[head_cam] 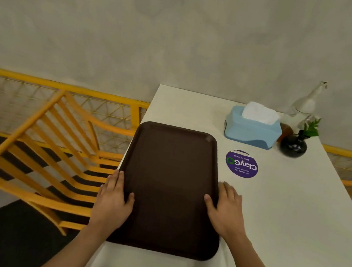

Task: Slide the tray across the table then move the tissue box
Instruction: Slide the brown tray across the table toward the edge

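A dark brown tray (171, 178) lies flat on the white table (292, 229), close to the table's left edge. My left hand (114, 197) grips the tray's left rim, thumb on top. My right hand (224, 210) grips the right rim the same way. A light blue tissue box (252, 130) with a white tissue sticking out stands at the far side of the table, beyond the tray's far right corner and apart from it.
A round purple sticker (242, 164) is on the table right of the tray. A dark round vase (293, 145) with a green sprig and a clear glass bottle (305, 106) stand right of the tissue box. A yellow chair (55, 150) is left of the table.
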